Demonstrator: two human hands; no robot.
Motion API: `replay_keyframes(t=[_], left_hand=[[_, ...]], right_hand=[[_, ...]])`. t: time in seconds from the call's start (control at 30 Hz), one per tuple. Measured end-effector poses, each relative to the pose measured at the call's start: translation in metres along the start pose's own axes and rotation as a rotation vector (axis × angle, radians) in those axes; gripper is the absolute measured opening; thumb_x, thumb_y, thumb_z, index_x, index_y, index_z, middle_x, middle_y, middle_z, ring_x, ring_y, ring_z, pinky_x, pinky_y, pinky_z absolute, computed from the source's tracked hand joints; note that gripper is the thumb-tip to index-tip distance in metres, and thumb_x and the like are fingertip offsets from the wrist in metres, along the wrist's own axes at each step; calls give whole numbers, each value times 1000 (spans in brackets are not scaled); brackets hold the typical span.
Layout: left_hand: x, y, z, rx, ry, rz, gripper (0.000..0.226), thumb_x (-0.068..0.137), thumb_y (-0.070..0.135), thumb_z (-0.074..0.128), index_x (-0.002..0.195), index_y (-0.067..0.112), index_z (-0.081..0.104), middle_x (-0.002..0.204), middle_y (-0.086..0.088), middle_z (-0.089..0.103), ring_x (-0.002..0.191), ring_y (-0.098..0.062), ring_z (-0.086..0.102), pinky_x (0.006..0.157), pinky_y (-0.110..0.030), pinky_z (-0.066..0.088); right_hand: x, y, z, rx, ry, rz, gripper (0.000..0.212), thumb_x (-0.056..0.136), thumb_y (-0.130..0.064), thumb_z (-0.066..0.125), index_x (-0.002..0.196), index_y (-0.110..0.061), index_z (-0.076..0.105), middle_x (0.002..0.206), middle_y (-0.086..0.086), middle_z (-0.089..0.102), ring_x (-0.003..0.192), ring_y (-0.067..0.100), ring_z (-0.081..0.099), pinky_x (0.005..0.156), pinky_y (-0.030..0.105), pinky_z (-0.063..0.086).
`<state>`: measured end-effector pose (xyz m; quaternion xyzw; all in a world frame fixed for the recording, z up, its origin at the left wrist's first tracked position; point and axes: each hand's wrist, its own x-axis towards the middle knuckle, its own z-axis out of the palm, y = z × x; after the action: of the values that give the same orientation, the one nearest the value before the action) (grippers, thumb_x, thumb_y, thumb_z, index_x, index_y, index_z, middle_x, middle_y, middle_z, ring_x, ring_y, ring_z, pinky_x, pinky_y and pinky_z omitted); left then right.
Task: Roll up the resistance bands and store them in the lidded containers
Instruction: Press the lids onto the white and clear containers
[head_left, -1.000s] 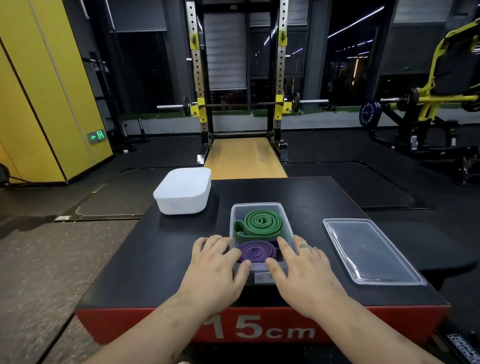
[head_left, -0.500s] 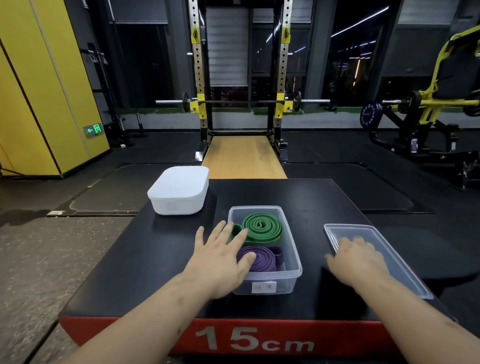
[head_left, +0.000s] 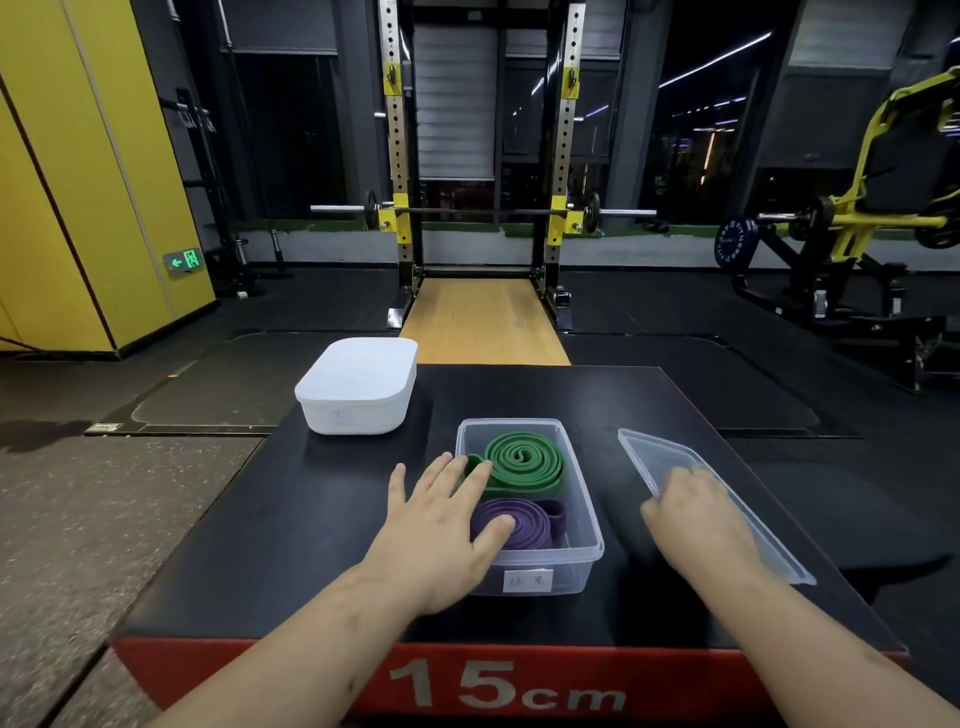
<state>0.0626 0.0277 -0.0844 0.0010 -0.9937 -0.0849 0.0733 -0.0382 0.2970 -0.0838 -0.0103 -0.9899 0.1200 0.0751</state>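
Gym floor with dark rubber matting; we note a squat rack in the background with a barbell resting across it. In the foreground stands a black-topped platform with a red front face marked "15cm".

On the platform's far left corner we find a white container with its lid fitted. It stands apart from everything else on the platform.

Near the middle sits a clear container, uncovered, with a small paper label on its front wall. We record two rolled bands inside it: a green band coiled in the far half and a purple band coiled in the near half, the two touching.

Left hand: fingers straight and spread, grasping nothing. It lies over the container's left rim, fingertips against the green band and thumb resting on the purple band.

Right hand: set on the clear lid, which lies to the right of the clear container, apart from it. The fingers curl over the lid's left edge and hold it. The lid sits tilted, left edge raised off the platform. The thumb is hidden from us.
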Motion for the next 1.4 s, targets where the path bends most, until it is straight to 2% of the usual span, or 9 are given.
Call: replay_keyframes(t=[0.17, 0.3, 0.57, 0.7, 0.8, 1.03, 1.2, 1.33, 1.4], left_hand=[[-6, 0, -4, -14, 38, 21, 73, 97, 71, 13, 161, 35, 9, 169, 10, 7, 155, -8, -9, 123, -54, -11], [-5, 0, -15, -43, 85, 26, 68, 101, 65, 20, 160, 34, 11, 168, 10, 11, 155, -7, -5, 124, -53, -12], [-2, 2, -28, -117, 184, 67, 71, 100, 61, 34, 161, 35, 9, 166, 14, 13, 153, -2, -2, 125, -48, -11], [2, 7, -31, -113, 187, 99, 84, 95, 64, 44, 160, 38, -2, 167, 12, 7, 153, -3, -6, 124, -46, -13], [5, 10, -31, -142, 168, 113, 87, 94, 66, 46, 159, 41, -6, 168, 11, 3, 153, -2, -9, 125, -47, -12], [-11, 2, -25, -364, 179, 123, 63, 103, 51, 41, 158, 44, 11, 157, 35, 16, 140, 23, -3, 127, -39, -7], [-32, -10, -13, -332, 162, 101, 67, 102, 52, 45, 160, 36, 15, 151, 35, 15, 143, 22, -5, 126, -34, -8], [-39, -19, -7, -307, 167, 96, 68, 99, 54, 50, 158, 38, 19, 151, 36, 18, 144, 20, -1, 127, -35, -7], [-41, -21, -5, -302, 161, 87, 67, 98, 55, 50, 156, 40, 21, 147, 38, 18, 143, 21, 0, 127, -35, -6]], right_hand=[[-6, -26, -27, 233, 142, -59, 13, 97, -20, 55, 90, -9, 52, 99, 6, 51, 77, 25, 52, 65, 35, 38], [-9, -43, -53, 494, 236, -115, 16, 97, -23, 54, 84, -16, 49, 90, 1, 53, 74, 19, 53, 59, 35, 39], [-1, -62, -82, 1322, 410, 41, 5, 97, -29, 56, 97, -24, 58, 103, 0, 72, 93, 14, 76, 83, 45, 64], [1, -62, -85, 1518, 420, 95, 17, 102, -11, 52, 118, -11, 56, 111, 11, 71, 85, 6, 77, 67, 21, 60], [1, -67, -75, 1656, 255, 163, 29, 103, -2, 47, 131, -6, 52, 116, 19, 67, 85, 15, 79, 67, 24, 62], [-9, -68, -38, 1528, -73, 299, 31, 105, 1, 45, 134, -3, 56, 112, 18, 70, 83, 23, 79, 65, 28, 64], [-22, -67, -14, 893, -48, 105, 37, 99, -19, 49, 132, -27, 63, 107, -10, 70, 95, 16, 65, 80, 34, 53], [-33, -69, -5, 789, -54, 3, 38, 103, -22, 49, 140, -29, 57, 114, -13, 64, 95, 10, 58, 71, 21, 41], [-34, -71, -1, 757, -38, -34, 39, 103, -21, 51, 141, -27, 57, 122, -9, 65, 101, 11, 57, 78, 20, 42]])
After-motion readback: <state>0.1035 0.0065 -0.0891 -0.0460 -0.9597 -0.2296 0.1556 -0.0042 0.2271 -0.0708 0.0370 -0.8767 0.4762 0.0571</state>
